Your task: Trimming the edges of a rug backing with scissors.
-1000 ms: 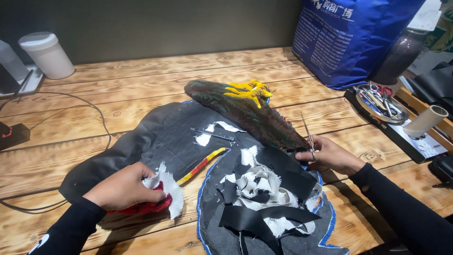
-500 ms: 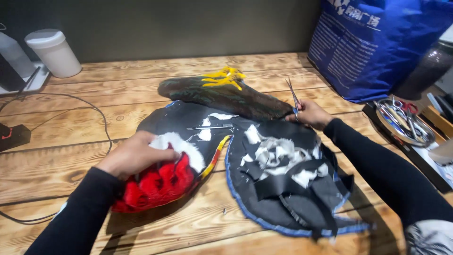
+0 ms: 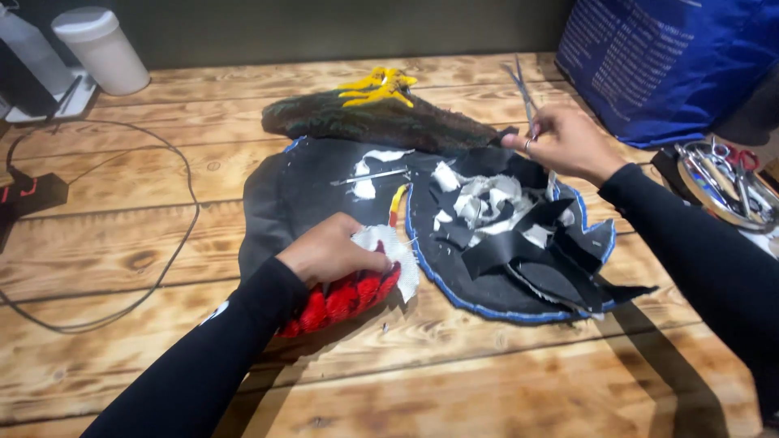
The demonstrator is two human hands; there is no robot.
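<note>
On a scorched-plank wooden table [image 3: 503, 373], head view: dark fabric costume piece [image 3: 324, 186], spread flat at centre. Left hand [image 3: 329, 251], fingers curled and pressing down on a white cloth patch [image 3: 398, 251] that lies over a red scaled section [image 3: 345, 300] at the piece's near edge. Right hand [image 3: 568, 142], closed around thin metal scissors [image 3: 523, 85], blades pointing up and away, raised above a blue-edged dark panel [image 3: 503, 276] heaped with white and black fabric scraps [image 3: 487, 211]. Yellow claw-like trim [image 3: 377, 85] on a dark green mottled strip [image 3: 381, 122] lies just beyond. White lidded cup [image 3: 101, 49] far left; black cable [image 3: 174, 211] looping across the planks; blue bag [image 3: 657, 65] far right; round metal tray of tools [image 3: 718, 182] at the right edge.
</note>
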